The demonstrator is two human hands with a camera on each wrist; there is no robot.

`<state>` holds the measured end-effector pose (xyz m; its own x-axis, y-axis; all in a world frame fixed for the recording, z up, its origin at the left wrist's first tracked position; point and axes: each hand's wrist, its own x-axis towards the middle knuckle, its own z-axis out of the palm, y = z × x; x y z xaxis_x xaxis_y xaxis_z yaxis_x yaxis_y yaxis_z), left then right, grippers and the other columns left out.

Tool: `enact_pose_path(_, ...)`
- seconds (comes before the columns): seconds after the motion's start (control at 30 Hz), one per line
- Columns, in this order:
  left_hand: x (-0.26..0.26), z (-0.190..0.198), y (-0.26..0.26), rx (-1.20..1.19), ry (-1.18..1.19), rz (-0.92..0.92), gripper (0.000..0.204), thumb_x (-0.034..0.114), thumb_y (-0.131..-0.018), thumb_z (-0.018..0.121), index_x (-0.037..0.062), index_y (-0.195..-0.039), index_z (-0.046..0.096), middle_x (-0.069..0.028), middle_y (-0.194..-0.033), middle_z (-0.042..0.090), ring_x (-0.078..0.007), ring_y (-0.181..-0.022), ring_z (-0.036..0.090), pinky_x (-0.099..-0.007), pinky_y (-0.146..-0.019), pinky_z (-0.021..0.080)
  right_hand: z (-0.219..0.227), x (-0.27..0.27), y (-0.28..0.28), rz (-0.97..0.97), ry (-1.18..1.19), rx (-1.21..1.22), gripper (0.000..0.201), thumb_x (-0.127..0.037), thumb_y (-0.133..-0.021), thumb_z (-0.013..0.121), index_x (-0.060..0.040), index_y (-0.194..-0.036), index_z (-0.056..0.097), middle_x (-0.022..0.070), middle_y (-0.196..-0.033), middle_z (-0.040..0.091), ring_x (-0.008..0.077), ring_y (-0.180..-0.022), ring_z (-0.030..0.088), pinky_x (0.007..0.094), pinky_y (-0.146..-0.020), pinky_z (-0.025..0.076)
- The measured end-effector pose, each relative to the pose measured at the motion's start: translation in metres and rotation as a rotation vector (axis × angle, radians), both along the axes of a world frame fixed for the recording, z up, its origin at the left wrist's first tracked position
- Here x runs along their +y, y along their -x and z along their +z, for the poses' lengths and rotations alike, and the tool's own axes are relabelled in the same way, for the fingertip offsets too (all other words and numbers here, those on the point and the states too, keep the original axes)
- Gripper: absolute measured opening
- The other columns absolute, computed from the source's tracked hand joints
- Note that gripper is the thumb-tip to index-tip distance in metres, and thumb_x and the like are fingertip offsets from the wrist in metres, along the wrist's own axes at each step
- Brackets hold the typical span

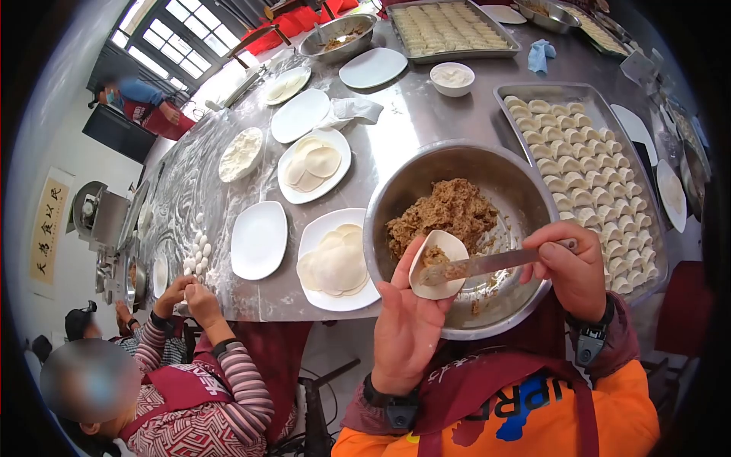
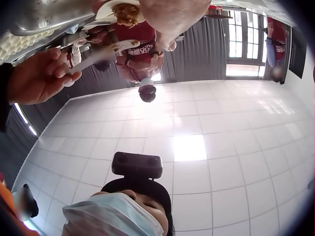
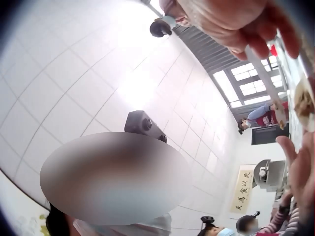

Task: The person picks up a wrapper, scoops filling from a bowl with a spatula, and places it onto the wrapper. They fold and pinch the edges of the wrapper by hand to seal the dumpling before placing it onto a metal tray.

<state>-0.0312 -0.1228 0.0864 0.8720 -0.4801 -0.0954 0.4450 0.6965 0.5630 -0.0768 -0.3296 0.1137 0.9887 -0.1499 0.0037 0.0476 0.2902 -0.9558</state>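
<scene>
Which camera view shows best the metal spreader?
The head view: the metal spreader shows from the right hand to the wrapper. Left wrist: blade partly blurred, end smeared. Right wrist: blade slants, handle hidden in the fingers.

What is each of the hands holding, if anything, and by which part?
Right hand: the metal spreader, by the end away from the wrapper. Left hand: the wrapper, supported from underneath on the fingers.

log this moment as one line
left hand: cups wrapper | right hand: grips spatula, blade at wrapper's filling | beneath: metal bowl
</scene>
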Motion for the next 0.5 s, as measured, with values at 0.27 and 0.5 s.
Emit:
enact_pose_path(0.27,0.0,-0.001,0.001,0.044,0.04,-0.005,0.078,0.055,-0.088,0.042,0.0007,-0.139,0.019,-0.0166,-0.141,0.029,-0.0306,-0.13,0.031,-0.0471,-0.106,0.028,-0.007,-0.006,-0.003,-0.028,0.114,0.077,0.016,-0.007,-0.086,0.052,0.0036,-0.095,0.061,0.0064,-0.076,0.061,0.009,-0.064,0.058,0.0206,-0.06,0.048)
enact_pose_path(0.5,0.002,-0.005,-0.005,0.103,0.072,-0.021,0.076,0.053,-0.09,0.039,-0.0009,-0.139,0.018,-0.0176,-0.142,0.028,-0.0315,-0.13,0.03,-0.0475,-0.106,0.028,0.005,-0.019,0.0,-0.113,0.099,-0.014,0.017,-0.006,-0.084,0.051,0.0051,-0.092,0.061,0.0042,-0.063,0.056,0.0084,-0.056,0.054,0.0231,-0.058,0.05)
